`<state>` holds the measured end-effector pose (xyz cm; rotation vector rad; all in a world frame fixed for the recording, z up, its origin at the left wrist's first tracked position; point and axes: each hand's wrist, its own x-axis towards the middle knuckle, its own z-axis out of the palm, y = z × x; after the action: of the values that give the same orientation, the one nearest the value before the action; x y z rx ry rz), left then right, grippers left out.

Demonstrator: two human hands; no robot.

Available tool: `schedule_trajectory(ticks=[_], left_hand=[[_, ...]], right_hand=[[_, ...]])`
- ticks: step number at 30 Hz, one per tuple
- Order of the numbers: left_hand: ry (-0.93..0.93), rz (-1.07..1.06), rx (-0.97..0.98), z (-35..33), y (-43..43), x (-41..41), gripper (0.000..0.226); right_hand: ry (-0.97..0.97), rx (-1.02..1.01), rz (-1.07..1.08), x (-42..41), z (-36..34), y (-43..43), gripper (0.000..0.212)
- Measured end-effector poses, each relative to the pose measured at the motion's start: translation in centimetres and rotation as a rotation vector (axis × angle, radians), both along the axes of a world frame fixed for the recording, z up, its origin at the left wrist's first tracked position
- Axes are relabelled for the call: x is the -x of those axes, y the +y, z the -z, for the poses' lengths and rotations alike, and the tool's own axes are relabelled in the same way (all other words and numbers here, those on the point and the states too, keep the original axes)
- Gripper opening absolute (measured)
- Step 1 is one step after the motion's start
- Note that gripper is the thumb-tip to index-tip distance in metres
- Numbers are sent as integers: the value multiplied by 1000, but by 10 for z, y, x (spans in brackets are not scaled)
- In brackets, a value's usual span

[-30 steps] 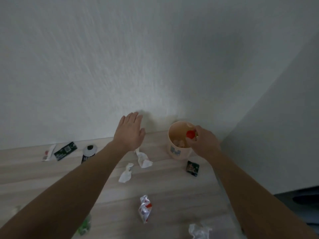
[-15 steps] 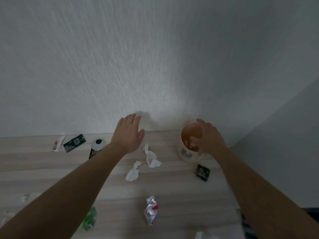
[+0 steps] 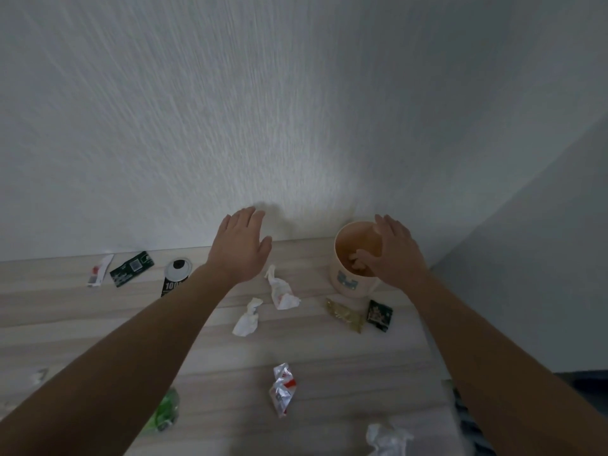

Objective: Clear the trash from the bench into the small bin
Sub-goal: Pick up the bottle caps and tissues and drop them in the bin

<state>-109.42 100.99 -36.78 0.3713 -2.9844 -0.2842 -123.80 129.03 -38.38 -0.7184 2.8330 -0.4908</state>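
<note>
A small peach bin (image 3: 345, 284) stands at the back right of the wooden bench (image 3: 98, 320), with scraps inside. My right hand (image 3: 394, 255) hovers over its mouth, fingers spread and empty. My left hand (image 3: 241, 248) floats open above the bench near the wall. Trash lies scattered: two white crumpled papers (image 3: 281, 289) (image 3: 246, 319), a gold wrapper (image 3: 345, 314), a dark green packet (image 3: 380, 314), a silver and red wrapper (image 3: 282, 388), a black can (image 3: 176, 278), a green card (image 3: 131, 268) and a white sachet (image 3: 99, 269).
A white textured wall (image 3: 296, 110) runs behind the bench and a grey wall (image 3: 526, 258) closes the right side. A green wrapper (image 3: 166, 411) and white crumpled paper (image 3: 386, 439) lie near the front edge.
My right hand held a red piece over the bin a second ago; now it is spread and empty above the bin. The view shifted, revealing a gold wrapper beside the bin.
</note>
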Motion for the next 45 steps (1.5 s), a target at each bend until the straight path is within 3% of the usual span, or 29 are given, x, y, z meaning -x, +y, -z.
schedule_trajectory(ticks=[3,12,21,31,35,38,45], left_hand=[[-6,-8,-12,0,0,-3,54],[-1,-15,-3,5,3,-24,54],[-59,-65,-7,21,-8,-42,53],[-111,-104,-15,37,-20,-37,55],[-123,-106,-8,39,-22,-35,55],[-108,-93,-20,39,-20,-33,55],[-77,-51,-17,32,-5,-34,54]], right_hand=[[-9,6,14,-8,1,1,85],[131,84,-127,-80,13,4,46],[-238,-126,-107,-102,81,-2,38],[-245,-285,-165,-89,128,-20,41],[-304,-319,-158,-88,129,-22,25],[-342,-285,-137,-87,122,-22,4],[-223,-16,-49,-91,65,-7,10]])
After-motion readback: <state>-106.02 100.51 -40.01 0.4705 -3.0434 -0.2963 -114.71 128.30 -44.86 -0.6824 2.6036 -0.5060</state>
